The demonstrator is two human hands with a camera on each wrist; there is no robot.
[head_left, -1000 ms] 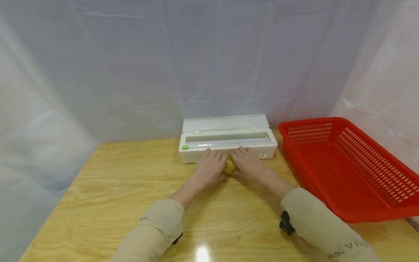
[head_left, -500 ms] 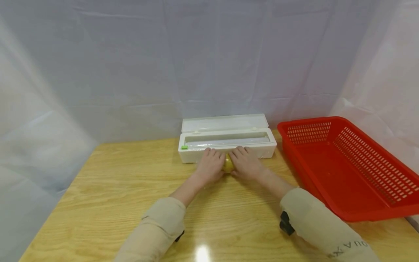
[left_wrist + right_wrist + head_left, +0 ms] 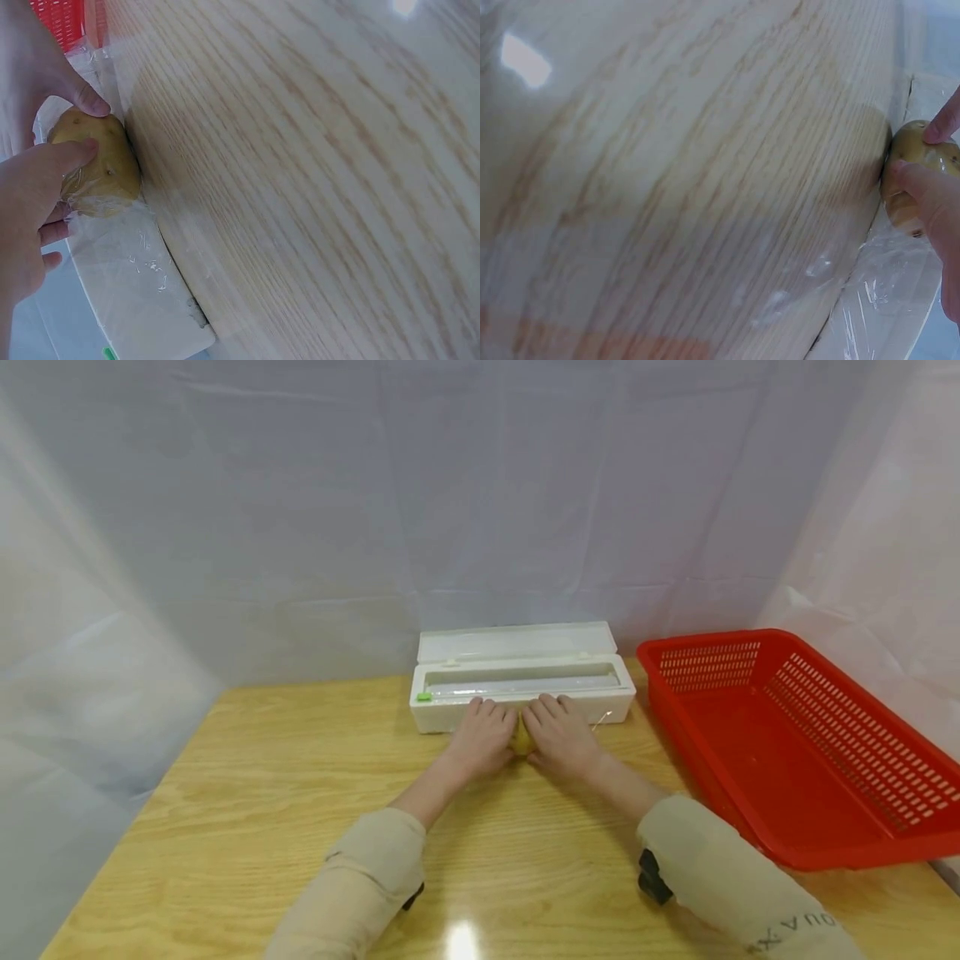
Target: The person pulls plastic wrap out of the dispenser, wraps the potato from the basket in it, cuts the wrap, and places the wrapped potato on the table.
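A yellow-brown potato (image 3: pixel 105 172) rests against the front of a white cling film dispenser (image 3: pixel 435 719), its lid raised at the back. Clear cling film (image 3: pixel 142 247) clings over part of the potato and spreads out on both sides. My left hand (image 3: pixel 482 740) holds the potato from its left, thumb on the near face. From the other side my right hand (image 3: pixel 564 739) grips it, with its thumb also pressed on the near face in the right wrist view, where film (image 3: pixel 885 281) lies crumpled below. The potato's far side is hidden behind the fingers.
A large red plastic basket (image 3: pixel 697 735) stands on the right of the wooden table (image 3: pixel 300 793). A green slider (image 3: pixel 424 697) sits at the dispenser's left end. White sheeting (image 3: pixel 480 510) hangs behind and at both sides.
My right hand has shifted slightly left, closer to the left hand, so less of the potato shows between them. A bit of film now stands out right of the right hand.
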